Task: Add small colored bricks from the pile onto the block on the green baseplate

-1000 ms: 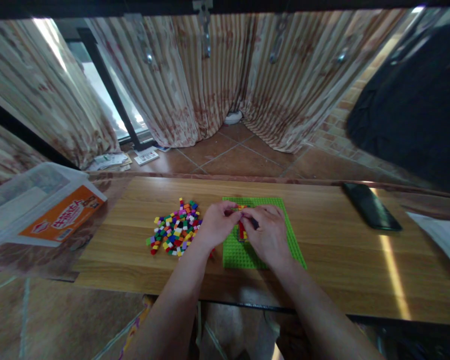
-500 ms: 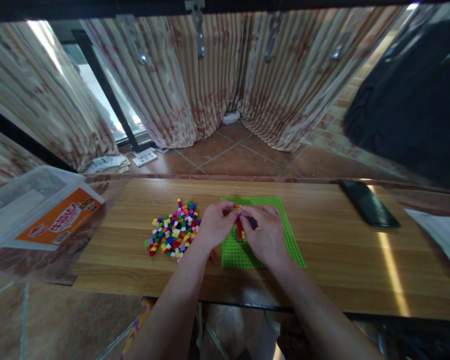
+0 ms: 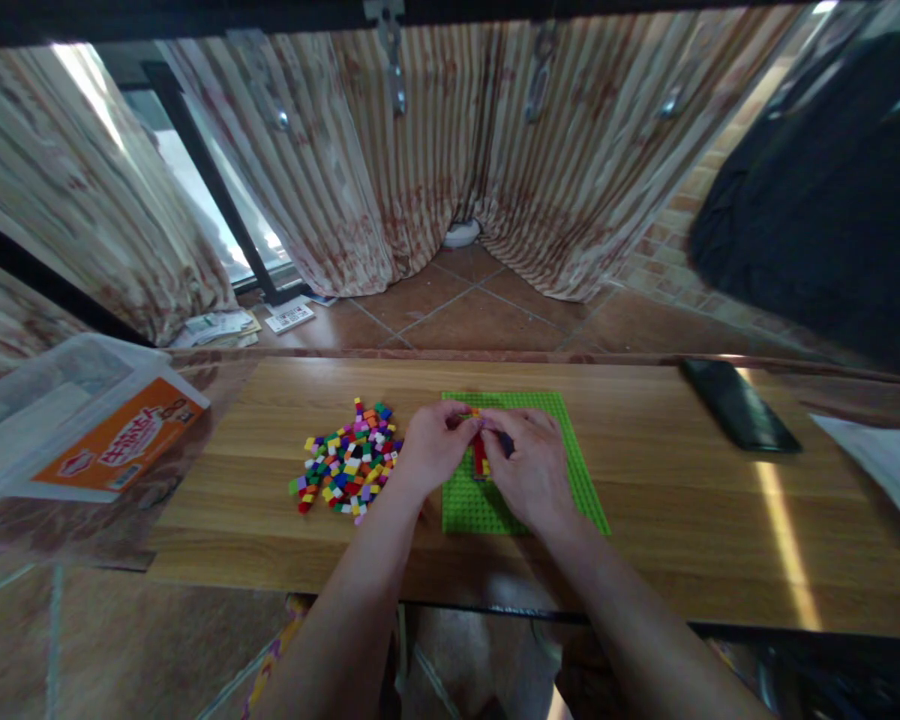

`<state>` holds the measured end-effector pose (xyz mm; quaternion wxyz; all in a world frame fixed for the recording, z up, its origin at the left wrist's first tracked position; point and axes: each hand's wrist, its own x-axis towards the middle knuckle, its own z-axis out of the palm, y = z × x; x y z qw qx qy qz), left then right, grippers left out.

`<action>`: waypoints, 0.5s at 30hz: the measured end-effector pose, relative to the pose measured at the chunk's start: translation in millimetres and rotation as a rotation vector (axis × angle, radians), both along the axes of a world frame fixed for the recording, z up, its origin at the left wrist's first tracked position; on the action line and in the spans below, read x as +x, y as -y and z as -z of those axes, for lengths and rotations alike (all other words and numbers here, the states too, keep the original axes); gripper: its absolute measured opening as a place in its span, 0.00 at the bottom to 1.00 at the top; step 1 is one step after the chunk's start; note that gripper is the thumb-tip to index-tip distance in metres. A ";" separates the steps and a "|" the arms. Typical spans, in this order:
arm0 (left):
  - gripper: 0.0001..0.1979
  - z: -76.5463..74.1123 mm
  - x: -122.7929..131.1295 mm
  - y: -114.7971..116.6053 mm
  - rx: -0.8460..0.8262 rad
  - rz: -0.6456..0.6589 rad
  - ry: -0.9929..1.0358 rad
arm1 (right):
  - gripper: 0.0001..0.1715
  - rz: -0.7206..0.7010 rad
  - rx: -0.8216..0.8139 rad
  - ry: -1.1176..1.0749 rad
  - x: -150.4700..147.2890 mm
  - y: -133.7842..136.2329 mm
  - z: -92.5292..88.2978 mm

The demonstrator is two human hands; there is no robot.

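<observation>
The left hand and the right hand are held close together over the upper part of a green plate, their fingertips almost meeting. On each hand thumb and forefinger are brought narrowly together; a tiny piece may be pinched between them, but whether one is gripped, and by which hand, cannot be told. Beneath the fingertips a small build of red and yellow bricks is seen on the plate, left of its middle and partly covered by the right hand. The plate is laid flat on a wooden table. Just beside it, to the left, a pile of loose bricks in many colours is spread, its near right edge hidden by the left hand and forearm. Farther left, a clear tub with an orange label is placed; well to the right, a black phone is laid near some white paper.
</observation>
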<state>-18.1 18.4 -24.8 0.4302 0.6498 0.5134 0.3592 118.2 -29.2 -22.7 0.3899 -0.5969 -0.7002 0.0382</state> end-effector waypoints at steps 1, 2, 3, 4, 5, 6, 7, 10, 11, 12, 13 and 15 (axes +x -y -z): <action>0.08 0.4 0.4 -0.2 -0.002 -0.004 0.005 | 0.12 -0.004 0.002 -0.005 0.1 0.0 0.3; 0.08 1.0 1.0 -0.3 -0.006 -0.008 0.012 | 0.12 -0.007 0.004 -0.009 0.3 0.0 0.7; 0.08 1.6 1.6 -0.5 -0.013 -0.012 0.022 | 0.12 -0.011 0.006 -0.013 0.5 0.0 1.0; 0.08 2.4 2.4 -0.5 -0.022 -0.020 0.034 | 0.12 -0.014 0.007 -0.017 0.6 0.0 1.4; 0.08 3.2 3.3 -0.5 -0.035 -0.029 0.047 | 0.12 -0.015 0.009 -0.022 0.8 0.0 1.8; 0.09 3.9 4.3 -0.5 -0.050 -0.038 0.060 | 0.12 -0.015 0.011 -0.029 1.0 -0.1 2.1; 0.10 4.5 5.3 -0.4 -0.065 -0.048 0.071 | 0.12 -0.016 0.014 -0.035 1.2 -0.1 2.4; 0.11 5.1 8.0 0.2 -0.102 -0.065 0.103 | 0.12 -0.019 0.020 -0.040 1.6 -0.1 2.9; 0.10 4.9 8.7 0.4 -0.111 -0.064 0.115 | 0.11 -0.022 0.021 -0.038 1.8 -0.1 3.0; 0.10 4.6 9.2 0.6 -0.120 -0.060 0.124 | 0.11 -0.022 0.022 -0.038 2.0 -0.1 3.2; 0.09 4.2 9.6 0.7 -0.129 -0.054 0.132 | 0.11 -0.020 0.023 -0.039 2.3 -0.1 3.5; 0.09 3.7 10.1 0.8 -0.141 -0.041 0.140 | 0.11 -0.018 0.019 -0.043 2.9 -0.5 4.3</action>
